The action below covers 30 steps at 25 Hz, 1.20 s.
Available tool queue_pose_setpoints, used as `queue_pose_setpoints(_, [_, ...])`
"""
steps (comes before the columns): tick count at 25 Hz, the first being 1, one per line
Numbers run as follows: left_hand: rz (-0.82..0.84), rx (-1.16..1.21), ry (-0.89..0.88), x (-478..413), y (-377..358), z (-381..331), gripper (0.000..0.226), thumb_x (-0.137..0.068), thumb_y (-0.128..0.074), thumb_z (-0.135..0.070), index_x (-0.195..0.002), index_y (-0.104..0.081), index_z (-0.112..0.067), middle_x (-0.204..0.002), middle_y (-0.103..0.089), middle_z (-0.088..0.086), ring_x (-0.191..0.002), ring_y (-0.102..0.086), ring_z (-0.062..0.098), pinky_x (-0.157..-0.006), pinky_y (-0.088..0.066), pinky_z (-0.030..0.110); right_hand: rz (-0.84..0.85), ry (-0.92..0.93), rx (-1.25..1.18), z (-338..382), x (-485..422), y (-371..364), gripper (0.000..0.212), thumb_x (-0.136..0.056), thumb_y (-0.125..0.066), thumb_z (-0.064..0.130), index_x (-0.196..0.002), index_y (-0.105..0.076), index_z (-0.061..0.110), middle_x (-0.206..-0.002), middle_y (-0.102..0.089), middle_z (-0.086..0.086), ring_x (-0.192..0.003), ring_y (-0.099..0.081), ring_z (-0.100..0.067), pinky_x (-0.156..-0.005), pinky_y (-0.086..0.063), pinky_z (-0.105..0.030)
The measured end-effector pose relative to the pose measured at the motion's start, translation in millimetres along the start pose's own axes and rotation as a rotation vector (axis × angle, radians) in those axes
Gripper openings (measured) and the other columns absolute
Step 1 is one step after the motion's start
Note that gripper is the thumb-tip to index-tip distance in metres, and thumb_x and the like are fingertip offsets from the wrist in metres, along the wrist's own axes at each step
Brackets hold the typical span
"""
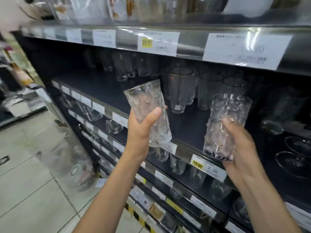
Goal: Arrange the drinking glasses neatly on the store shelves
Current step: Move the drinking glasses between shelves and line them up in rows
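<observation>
1. The left hand (143,126) is curled tight round the lower half of a textured tumbler (148,113), which tilts with its rim to the left, in front of the shelf's front edge.
2. The right hand (242,148) clasps a second textured tumbler (227,126) from below, nearly upright, at the same front edge.
3. The dark shelf (94,88) is bare along its left and front parts; smooth glasses (181,89) stand toward its back.

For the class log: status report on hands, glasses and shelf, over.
Left hand grips one clear textured tumbler, tilted. Right hand grips a second textured tumbler, near upright. Both off the dark shelf. Smooth glasses stand behind; front space bare.
</observation>
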<state>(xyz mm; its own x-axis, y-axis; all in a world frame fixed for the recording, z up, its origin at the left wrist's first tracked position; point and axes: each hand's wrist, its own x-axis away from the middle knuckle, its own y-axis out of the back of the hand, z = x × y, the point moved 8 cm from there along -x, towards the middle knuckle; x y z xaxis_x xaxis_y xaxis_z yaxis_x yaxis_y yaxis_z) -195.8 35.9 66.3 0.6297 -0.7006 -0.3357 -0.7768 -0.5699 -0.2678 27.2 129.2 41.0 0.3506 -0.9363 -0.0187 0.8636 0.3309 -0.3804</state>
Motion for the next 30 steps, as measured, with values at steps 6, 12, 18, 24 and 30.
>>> queue_pose_setpoints(6, [-0.212, 0.02, 0.035, 29.0, 127.2, -36.6, 0.101, -0.06, -0.082, -0.06, -0.122, -0.052, 0.015, -0.1, -0.064, 0.033, -0.084, -0.072, 0.037, -0.074, -0.058, 0.043, 0.346, -0.137, 0.022, -59.5, 13.7, -141.5, 0.065, -0.068, -0.08, 0.05, -0.118, -0.065, 0.011, -0.101, -0.075, -0.013, -0.081, -0.074, -0.028, -0.067, -0.061, -0.04])
queue_pose_setpoints(12, [-0.447, 0.002, 0.076, 57.8, 240.4, -52.5, 0.109, -0.056, -0.08, -0.074, -0.129, -0.055, 0.004, -0.107, -0.063, 0.028, -0.093, -0.063, 0.043, -0.086, -0.053, 0.057, 0.546, -0.24, 0.085, -127.4, 23.5, -262.2, 0.093, -0.052, -0.084, 0.069, -0.126, -0.061, 0.018, -0.124, -0.067, -0.013, -0.113, -0.063, -0.039, -0.1, -0.046, -0.062])
queue_pose_setpoints(18, [-0.557, -0.125, 0.061, 61.8, 342.1, -69.6, 0.09, -0.067, -0.075, -0.072, -0.136, -0.057, -0.016, -0.132, -0.064, 0.016, -0.124, -0.057, 0.043, -0.107, -0.037, 0.068, 0.712, -0.314, 0.132, -185.7, 36.1, -373.1, 0.098, -0.052, -0.082, 0.073, -0.131, -0.059, 0.019, -0.13, -0.063, -0.015, -0.121, -0.058, -0.04, -0.103, -0.042, -0.066])
queue_pose_setpoints(24, [-0.606, -0.153, 0.108, 35.4, 420.0, -74.5, 0.079, -0.074, -0.07, -0.069, -0.134, -0.059, -0.017, -0.128, -0.068, 0.012, -0.121, -0.062, 0.035, -0.106, -0.042, 0.061, 0.753, -0.371, 0.15, -226.2, 36.1, -451.1, 0.102, -0.048, -0.083, 0.072, -0.129, -0.058, 0.015, -0.122, -0.067, -0.014, -0.11, -0.065, -0.037, -0.092, -0.051, -0.058])
queue_pose_setpoints(30, [-0.608, -0.164, 0.13, -15.7, 472.9, -67.0, 0.084, -0.069, -0.07, -0.077, -0.134, -0.058, -0.025, -0.129, -0.067, 0.007, -0.122, -0.061, 0.034, -0.105, -0.042, 0.064, 0.722, -0.38, 0.208, -258.4, 9.7, -499.6, 0.094, -0.054, -0.078, 0.076, -0.128, -0.058, 0.022, -0.121, -0.068, -0.011, -0.112, -0.065, -0.035, -0.096, -0.049, -0.063])
